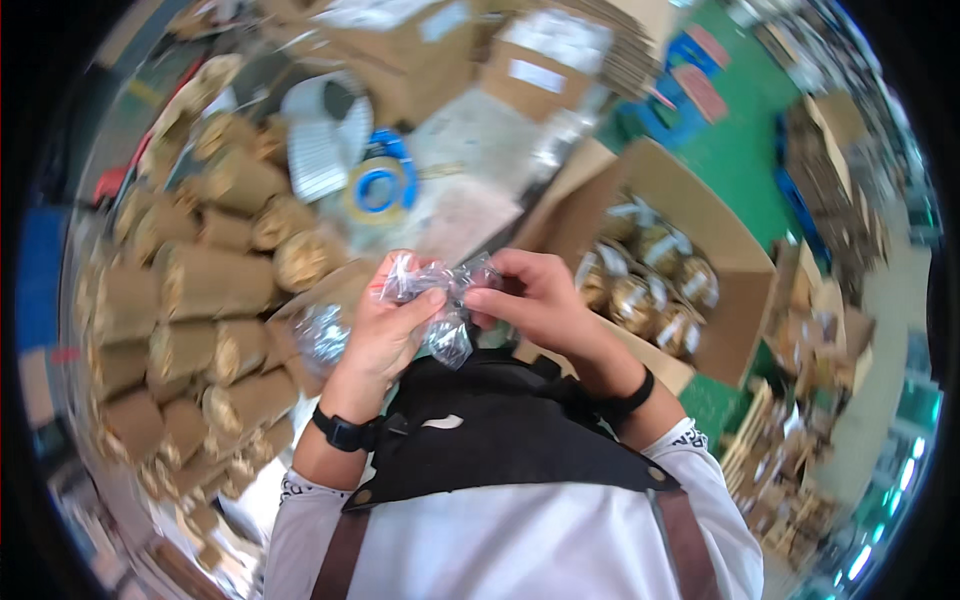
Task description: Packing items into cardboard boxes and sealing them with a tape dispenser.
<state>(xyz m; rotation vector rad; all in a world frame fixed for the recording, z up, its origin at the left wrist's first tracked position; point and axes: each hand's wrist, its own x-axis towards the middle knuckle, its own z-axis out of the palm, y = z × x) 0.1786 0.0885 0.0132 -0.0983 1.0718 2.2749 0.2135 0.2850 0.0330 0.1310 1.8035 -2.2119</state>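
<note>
Between my two hands is a crumpled clear plastic bag [448, 338], held up in front of my black apron. My left hand [392, 318] pinches its left side between thumb and fingers. My right hand [535, 297] grips the other side, thumb and forefinger pressed together on the film. Whether anything lies inside the bag I cannot tell. Just left of my left hand, more crinkled clear plastic [322, 332] sits in a cardboard box.
Brown paper-wrapped rolls [215, 280] are piled at the left. Beyond my hands lie a blue tape dispenser [380, 188] and a roll of labels [325, 135]. An open carton [735, 290] at the right holds several wrapped bundles. Blue stools [670, 105] stand on the green floor.
</note>
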